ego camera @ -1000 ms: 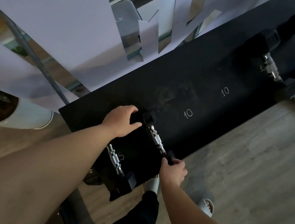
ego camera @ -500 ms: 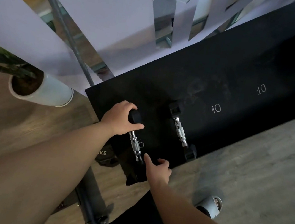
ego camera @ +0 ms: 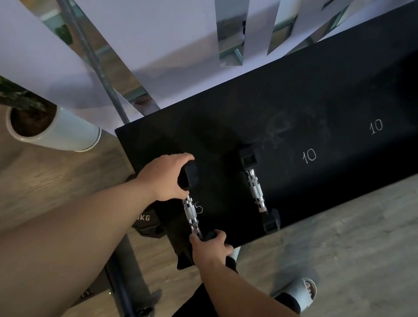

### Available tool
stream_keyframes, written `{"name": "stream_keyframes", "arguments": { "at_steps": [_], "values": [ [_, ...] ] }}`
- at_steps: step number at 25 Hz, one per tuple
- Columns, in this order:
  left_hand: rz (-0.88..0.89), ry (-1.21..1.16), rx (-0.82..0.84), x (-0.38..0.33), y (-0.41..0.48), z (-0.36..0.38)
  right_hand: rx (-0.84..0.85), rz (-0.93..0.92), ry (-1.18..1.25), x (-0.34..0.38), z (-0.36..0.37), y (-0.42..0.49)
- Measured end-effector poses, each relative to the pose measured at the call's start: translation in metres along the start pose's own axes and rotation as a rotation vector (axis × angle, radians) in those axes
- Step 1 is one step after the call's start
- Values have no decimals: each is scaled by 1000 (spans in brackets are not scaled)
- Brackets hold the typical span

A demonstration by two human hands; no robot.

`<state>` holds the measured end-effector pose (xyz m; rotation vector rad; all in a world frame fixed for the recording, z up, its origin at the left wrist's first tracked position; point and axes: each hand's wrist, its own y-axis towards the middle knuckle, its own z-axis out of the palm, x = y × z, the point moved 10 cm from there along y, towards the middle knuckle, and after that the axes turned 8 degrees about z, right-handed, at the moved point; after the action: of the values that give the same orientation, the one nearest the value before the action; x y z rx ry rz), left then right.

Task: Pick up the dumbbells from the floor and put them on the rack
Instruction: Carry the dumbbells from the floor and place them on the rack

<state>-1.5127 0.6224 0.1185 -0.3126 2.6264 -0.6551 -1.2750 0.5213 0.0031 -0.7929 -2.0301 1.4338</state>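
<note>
Two small black dumbbells with chrome handles lie on the black rack shelf (ego camera: 315, 97). The left dumbbell (ego camera: 191, 212) rests beside a chalked "5" at the shelf's left end. My left hand (ego camera: 165, 176) wraps its far head. My right hand (ego camera: 211, 245) grips its near head at the shelf's front edge. The right dumbbell (ego camera: 256, 190) lies free a short way to the right, parallel to the first. Chalked "10" marks sit further right on the shelf.
A white plant pot (ego camera: 48, 128) stands on the wooden floor at left. A weight marked "KG" (ego camera: 146, 220) sits under the shelf's left end beside the rack's dark frame leg (ego camera: 123, 287). My sandalled foot (ego camera: 297, 290) is near the shelf front. Mirror panels line the wall behind.
A second ago both hands held the ends of the right dumbbell. They let it go on the shelf and shifted left. Now my right hand has closed on the left dumbbell's near head.
</note>
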Motion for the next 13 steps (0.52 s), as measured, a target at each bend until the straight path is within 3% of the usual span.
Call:
{"name": "stream_keyframes", "arguments": {
  "at_steps": [8,13],
  "values": [
    [-137,-102,-75,-5,-20,-32,6,-128,37,25,-64,-19],
    [-89,-73,-125,-68,10,-93,-46,-211,118,58,-139,-45]
  ]
}}
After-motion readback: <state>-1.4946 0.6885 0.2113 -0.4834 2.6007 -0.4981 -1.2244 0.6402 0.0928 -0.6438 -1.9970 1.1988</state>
